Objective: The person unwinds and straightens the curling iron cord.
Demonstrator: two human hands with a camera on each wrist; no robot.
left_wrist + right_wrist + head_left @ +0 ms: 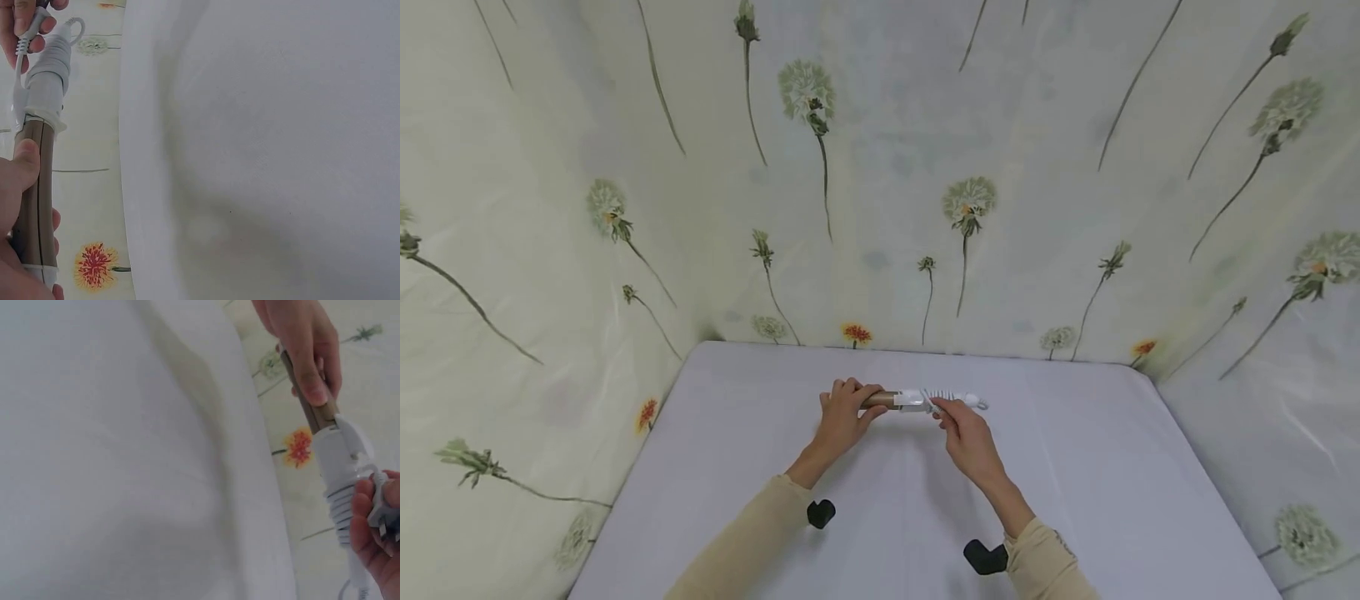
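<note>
Both hands on curling iron [901, 400] | left hand [842, 418] grips barrel | right hand [966, 435] pinches cord

White-covered table [1075, 483]; nothing seen lying directly on cloth.

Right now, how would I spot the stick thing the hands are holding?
Find the white table in front of the dandelion cloth. Near its far edge, the left hand and right hand hold one wand between them. It has a brown-gold handle, a white end and a white cord wound round it.
</note>
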